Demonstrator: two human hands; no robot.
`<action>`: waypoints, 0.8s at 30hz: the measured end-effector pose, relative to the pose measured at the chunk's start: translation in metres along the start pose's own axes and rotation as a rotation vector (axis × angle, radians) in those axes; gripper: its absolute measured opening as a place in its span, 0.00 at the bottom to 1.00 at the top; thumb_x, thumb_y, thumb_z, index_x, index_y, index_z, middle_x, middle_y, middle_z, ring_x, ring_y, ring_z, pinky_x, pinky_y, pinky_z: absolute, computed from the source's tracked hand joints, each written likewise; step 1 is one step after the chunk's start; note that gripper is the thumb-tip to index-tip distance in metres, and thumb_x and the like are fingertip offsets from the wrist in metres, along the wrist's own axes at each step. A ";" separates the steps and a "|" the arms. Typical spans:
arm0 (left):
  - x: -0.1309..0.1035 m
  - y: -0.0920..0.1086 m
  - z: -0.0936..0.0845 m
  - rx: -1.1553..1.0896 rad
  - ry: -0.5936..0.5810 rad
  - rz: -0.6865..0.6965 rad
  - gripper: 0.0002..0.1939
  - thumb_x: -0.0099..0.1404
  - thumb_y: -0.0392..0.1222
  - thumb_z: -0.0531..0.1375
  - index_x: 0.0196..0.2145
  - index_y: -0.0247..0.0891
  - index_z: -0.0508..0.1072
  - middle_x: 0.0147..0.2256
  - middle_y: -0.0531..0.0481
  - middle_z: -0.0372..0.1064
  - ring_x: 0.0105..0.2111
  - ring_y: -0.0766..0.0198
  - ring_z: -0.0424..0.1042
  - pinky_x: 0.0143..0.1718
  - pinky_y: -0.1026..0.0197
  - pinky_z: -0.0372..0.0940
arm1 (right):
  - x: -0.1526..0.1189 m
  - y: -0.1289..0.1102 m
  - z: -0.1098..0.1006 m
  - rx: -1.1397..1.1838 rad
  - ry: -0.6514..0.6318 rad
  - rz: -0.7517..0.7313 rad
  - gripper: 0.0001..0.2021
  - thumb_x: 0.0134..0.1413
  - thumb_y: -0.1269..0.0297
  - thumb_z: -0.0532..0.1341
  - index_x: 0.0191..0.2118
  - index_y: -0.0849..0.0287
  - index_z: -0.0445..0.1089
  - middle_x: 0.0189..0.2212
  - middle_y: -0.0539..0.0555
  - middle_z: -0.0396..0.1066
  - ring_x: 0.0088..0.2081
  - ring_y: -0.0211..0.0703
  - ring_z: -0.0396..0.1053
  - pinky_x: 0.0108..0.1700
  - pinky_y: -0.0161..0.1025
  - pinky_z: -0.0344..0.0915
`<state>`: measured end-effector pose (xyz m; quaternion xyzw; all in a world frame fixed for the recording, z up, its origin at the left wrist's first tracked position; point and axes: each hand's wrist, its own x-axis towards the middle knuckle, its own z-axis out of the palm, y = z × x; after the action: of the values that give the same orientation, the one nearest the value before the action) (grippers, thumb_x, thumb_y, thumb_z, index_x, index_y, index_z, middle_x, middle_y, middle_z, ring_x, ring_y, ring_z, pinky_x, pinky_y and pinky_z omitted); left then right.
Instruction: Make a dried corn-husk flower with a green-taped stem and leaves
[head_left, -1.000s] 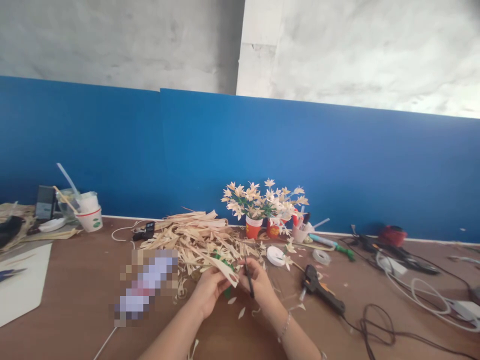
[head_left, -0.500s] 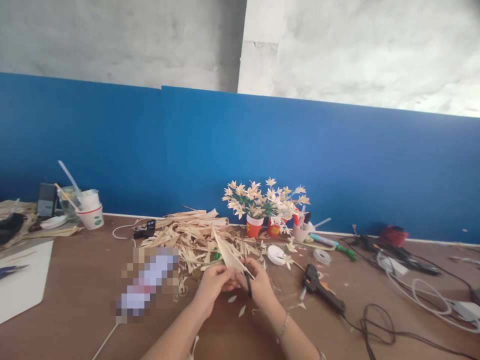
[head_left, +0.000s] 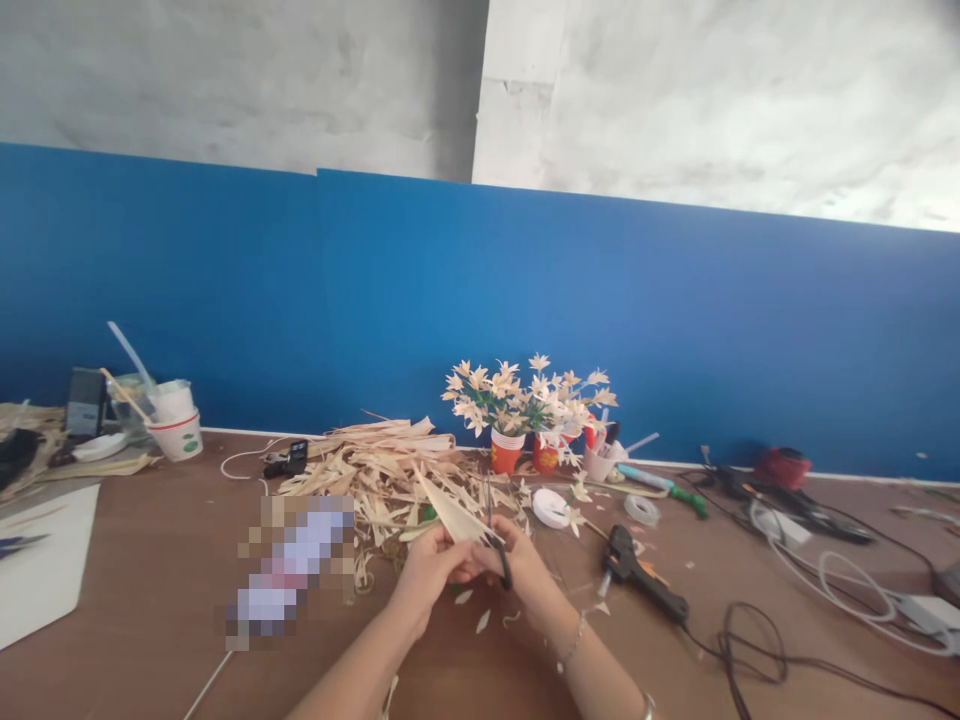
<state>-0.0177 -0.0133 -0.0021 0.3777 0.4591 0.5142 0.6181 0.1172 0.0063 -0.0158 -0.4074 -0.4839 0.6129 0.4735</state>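
My left hand (head_left: 435,567) pinches the lower end of a pale, pointed piece of dried husk (head_left: 455,515), whose tip points up and to the left. Close against it, my right hand (head_left: 519,566) is closed round the dark handles of a pair of scissors (head_left: 501,562). The blades point away from me beside the husk's right edge; whether they touch it is hard to make out. Behind both hands spreads a heap of dried husk strips (head_left: 397,455). A few small cut petals (head_left: 483,622) lie on the table below my hands.
Pale artificial flowers (head_left: 551,400) stand in red paper cups (head_left: 507,452) at the back. A black glue gun (head_left: 641,580) lies to the right, near white tape rolls (head_left: 550,507) and tangled cables (head_left: 757,650). On the left are a white cup (head_left: 177,436) and a white board (head_left: 46,570).
The scissors have turned in my right hand, with the handle loop showing lower and further right. The husk's tip has shifted slightly left and down. The view has moved a little.
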 end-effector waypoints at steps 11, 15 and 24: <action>0.001 0.006 0.003 -0.245 0.120 -0.097 0.03 0.51 0.30 0.63 0.26 0.32 0.72 0.23 0.51 0.72 0.20 0.73 0.70 0.18 0.76 0.62 | -0.005 -0.009 -0.001 0.017 0.016 -0.010 0.19 0.32 0.61 0.68 0.33 0.60 0.64 0.17 0.43 0.61 0.16 0.28 0.55 0.16 0.26 0.54; 0.003 0.006 0.006 -0.232 0.140 -0.097 0.04 0.50 0.30 0.64 0.26 0.33 0.72 0.25 0.49 0.73 0.23 0.69 0.72 0.22 0.73 0.67 | -0.002 -0.008 -0.001 0.005 0.029 -0.017 0.19 0.30 0.61 0.68 0.33 0.59 0.63 0.17 0.42 0.60 0.16 0.28 0.54 0.15 0.27 0.53; 0.016 0.001 0.004 -0.061 0.219 0.095 0.12 0.50 0.43 0.64 0.29 0.32 0.70 0.21 0.51 0.70 0.19 0.68 0.71 0.19 0.70 0.64 | 0.002 -0.004 -0.005 -0.106 0.068 -0.003 0.21 0.32 0.56 0.66 0.33 0.59 0.61 0.15 0.42 0.62 0.15 0.31 0.58 0.13 0.26 0.51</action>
<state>-0.0131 0.0024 -0.0028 0.3214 0.4896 0.5949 0.5505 0.1225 0.0094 -0.0134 -0.4517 -0.4999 0.5715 0.4685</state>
